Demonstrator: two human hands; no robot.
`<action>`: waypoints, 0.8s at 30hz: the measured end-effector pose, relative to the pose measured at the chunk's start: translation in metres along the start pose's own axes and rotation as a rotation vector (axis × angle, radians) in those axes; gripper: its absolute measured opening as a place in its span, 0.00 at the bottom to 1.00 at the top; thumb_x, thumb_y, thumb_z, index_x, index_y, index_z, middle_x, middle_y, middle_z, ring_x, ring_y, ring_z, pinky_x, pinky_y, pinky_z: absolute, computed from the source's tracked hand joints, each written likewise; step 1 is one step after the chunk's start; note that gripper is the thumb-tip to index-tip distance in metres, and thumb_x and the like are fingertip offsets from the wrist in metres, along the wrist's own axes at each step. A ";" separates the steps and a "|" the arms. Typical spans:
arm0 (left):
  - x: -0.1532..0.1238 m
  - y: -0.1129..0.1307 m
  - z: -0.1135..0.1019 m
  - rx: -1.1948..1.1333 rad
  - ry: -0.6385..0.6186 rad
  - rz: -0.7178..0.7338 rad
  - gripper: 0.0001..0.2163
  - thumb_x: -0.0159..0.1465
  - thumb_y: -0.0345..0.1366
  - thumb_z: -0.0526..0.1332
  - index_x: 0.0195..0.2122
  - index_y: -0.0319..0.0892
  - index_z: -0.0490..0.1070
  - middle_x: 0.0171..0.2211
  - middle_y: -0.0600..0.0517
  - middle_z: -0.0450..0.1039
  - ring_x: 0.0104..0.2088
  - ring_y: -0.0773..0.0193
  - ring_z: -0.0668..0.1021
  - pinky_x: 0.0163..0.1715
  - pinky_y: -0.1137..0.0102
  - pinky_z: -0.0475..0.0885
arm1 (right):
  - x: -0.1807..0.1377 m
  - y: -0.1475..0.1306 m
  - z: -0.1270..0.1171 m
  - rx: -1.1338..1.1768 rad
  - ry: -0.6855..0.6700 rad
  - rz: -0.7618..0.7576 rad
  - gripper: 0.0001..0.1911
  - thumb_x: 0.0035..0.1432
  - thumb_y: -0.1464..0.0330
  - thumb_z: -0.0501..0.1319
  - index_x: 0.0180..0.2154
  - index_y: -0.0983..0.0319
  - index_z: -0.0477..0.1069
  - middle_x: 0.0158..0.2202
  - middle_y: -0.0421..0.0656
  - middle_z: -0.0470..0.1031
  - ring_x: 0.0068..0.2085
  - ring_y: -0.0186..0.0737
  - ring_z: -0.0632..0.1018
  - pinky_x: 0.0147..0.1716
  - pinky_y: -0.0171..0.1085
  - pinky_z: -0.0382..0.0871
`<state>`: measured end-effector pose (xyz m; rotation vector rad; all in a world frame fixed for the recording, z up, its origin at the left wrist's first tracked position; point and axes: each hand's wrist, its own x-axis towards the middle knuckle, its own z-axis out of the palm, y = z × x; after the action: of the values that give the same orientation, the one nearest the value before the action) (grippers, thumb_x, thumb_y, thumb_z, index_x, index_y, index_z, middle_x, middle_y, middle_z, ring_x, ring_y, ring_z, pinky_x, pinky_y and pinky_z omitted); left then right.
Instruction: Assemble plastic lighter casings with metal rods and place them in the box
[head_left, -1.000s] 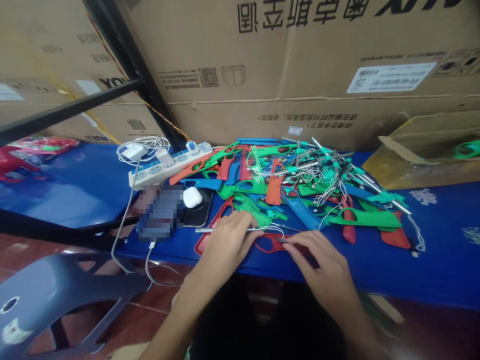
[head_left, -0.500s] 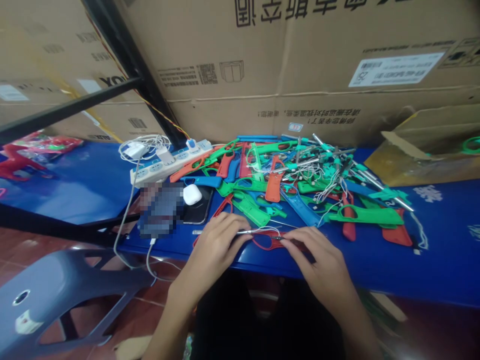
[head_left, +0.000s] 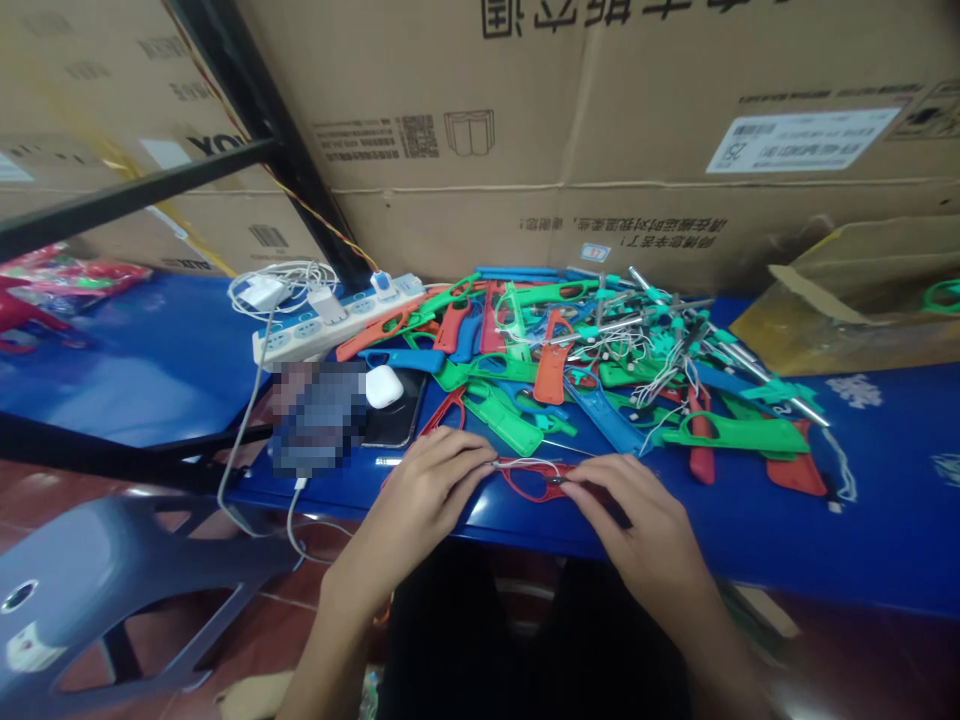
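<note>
Closest in, the grey plastic chair point(head_left: 112, 590) sits low at the left, beside the person's forearm. Up on the near edge of the blue table point(head_left: 862, 520), both hands work one piece. The left hand point(head_left: 420, 495) lies over a thin silver metal rod point(head_left: 394, 462), fingertips pressed together on it where it meets the red plastic handle frame point(head_left: 536, 482). The right hand point(head_left: 645, 520) pinches the small dark tip at the frame's right end, thumb and forefinger closed on it. A thin white string point(head_left: 529, 462) loops across the frame between the two hands.

Just past the left hand, a dark phone point(head_left: 394, 420) lies flat with a white earbud case point(head_left: 384, 386) on it. Behind that, a white power strip point(head_left: 337, 320) carries plugged chargers and coiled white cable point(head_left: 285, 285). Spreading across the middle, a tangled heap of red, green and blue plastic handle frames point(head_left: 585, 360) with rods and strings. At the far right an open cardboard box point(head_left: 862, 300); the back wall is big cardboard cartons point(head_left: 600, 130).
</note>
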<state>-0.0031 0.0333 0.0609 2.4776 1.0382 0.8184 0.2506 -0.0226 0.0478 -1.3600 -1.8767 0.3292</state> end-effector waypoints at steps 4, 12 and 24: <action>0.003 -0.001 -0.001 0.009 -0.009 0.008 0.10 0.75 0.31 0.57 0.52 0.43 0.76 0.47 0.48 0.78 0.46 0.59 0.77 0.49 0.59 0.73 | 0.000 0.001 0.000 0.017 0.000 0.003 0.02 0.70 0.67 0.62 0.42 0.57 0.74 0.40 0.39 0.80 0.43 0.39 0.79 0.46 0.38 0.69; 0.006 0.002 0.000 -0.040 -0.015 0.017 0.10 0.75 0.31 0.57 0.51 0.42 0.77 0.47 0.48 0.78 0.46 0.59 0.76 0.48 0.60 0.73 | 0.003 0.001 0.000 -0.003 0.006 -0.013 0.04 0.71 0.68 0.61 0.41 0.57 0.74 0.39 0.39 0.80 0.42 0.39 0.80 0.46 0.39 0.70; 0.006 0.003 0.005 -0.047 0.042 -0.021 0.10 0.74 0.30 0.59 0.50 0.46 0.79 0.43 0.49 0.76 0.42 0.59 0.74 0.42 0.62 0.71 | 0.003 0.001 0.000 -0.013 -0.015 0.025 0.05 0.71 0.66 0.61 0.41 0.56 0.76 0.41 0.39 0.81 0.44 0.41 0.81 0.47 0.40 0.71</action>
<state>0.0055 0.0355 0.0608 2.4160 1.0454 0.8819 0.2509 -0.0195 0.0491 -1.3949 -1.8785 0.3410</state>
